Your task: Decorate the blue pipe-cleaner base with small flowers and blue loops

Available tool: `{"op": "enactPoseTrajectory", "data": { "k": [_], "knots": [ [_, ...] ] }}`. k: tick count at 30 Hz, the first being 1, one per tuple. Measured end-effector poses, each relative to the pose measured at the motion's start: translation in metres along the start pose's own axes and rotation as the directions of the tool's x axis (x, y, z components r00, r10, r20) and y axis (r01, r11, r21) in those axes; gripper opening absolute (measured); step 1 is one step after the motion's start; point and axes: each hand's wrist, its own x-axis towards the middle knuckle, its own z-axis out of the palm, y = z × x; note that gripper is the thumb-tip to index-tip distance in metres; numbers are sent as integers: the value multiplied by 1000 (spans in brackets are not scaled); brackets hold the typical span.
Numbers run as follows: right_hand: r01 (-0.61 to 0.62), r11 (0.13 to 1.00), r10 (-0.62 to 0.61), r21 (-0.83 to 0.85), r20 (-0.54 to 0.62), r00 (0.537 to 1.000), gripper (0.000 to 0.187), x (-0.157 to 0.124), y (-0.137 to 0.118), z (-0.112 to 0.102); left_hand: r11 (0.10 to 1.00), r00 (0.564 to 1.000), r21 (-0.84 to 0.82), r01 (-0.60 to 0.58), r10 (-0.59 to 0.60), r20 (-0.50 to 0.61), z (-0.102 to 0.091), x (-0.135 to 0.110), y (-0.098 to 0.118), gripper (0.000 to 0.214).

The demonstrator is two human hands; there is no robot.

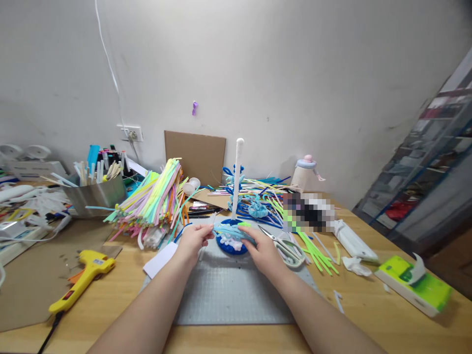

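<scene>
My left hand (192, 242) and my right hand (262, 250) are both closed on a small bundle of light blue pipe cleaners (230, 231), one hand at each end. The bundle is held level just above a round dark blue base (231, 244) with white fuzzy bits on it. A tall white fuzzy post (237, 177) rises from that base. All of this is over the far edge of a grey cutting mat (228, 290) on the wooden table (368, 314).
A big heap of pastel pipe cleaners (155, 201) lies left of the mat, with a metal bin of tools (96, 192) behind it. A yellow glue gun (83, 278) lies front left. Scissors (289, 247) and green strands (317, 250) are right of my hand; a tissue pack (415, 282) sits far right.
</scene>
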Motion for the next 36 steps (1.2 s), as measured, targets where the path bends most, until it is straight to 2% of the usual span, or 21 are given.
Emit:
{"op": "enactPoseTrajectory", "data": {
  "k": [4, 8, 10, 13, 15, 18, 21, 25, 30, 32, 34, 36],
  "knots": [
    [30, 999, -31, 27, 36, 999, 32, 1, -1, -2, 998, 999, -50, 47, -47, 2, 1, -3, 4, 29],
    [66, 996, -67, 64, 3, 998, 31, 2, -8, -6, 991, 996, -100, 92, -90, 18, 0, -4, 6, 24],
    [12, 995, -7, 103, -49, 999, 27, 2, -10, -5, 987, 994, -118, 107, -105, 25, 0, -5, 6, 21],
    [-144, 967, 169, 209, -108, 980, 21, 2, -9, -1, 984, 993, -136, 117, -113, 35, 0, -5, 6, 19],
    [-240, 908, 288, 343, -96, 953, 19, 2, -6, 2, 982, 993, -146, 120, -116, 37, 0, -4, 6, 18],
    [-346, 745, 415, 571, 11, 910, 24, 5, -4, 5, 980, 993, -158, 120, -117, 32, 0, -4, 5, 18],
    [-391, 609, 436, 690, 120, 892, 28, 7, -3, 6, 982, 994, -154, 111, -108, 28, -1, -3, 5, 20],
    [-446, 549, 433, 707, 215, 875, 30, 7, -3, 6, 989, 997, -125, 77, -75, 20, -1, -4, 9, 24],
    [-463, 524, 405, 715, 268, 874, 30, 6, -3, 5, 996, 1000, -84, 23, -23, 2, -3, -5, 14, 27],
    [-465, 547, 407, 696, 264, 875, 28, 6, -2, 5, 997, 1000, -72, 14, -14, 2, -3, -5, 15, 28],
    [-454, 632, 407, 628, 230, 884, 23, 6, 0, 5, 998, 1000, -64, 14, -15, 0, -2, -6, 15, 28],
    [-405, 767, 381, 497, 155, 911, 17, 5, 2, 5, 998, 1000, -59, 17, -17, -2, -1, -6, 14, 27]
  ]
}}
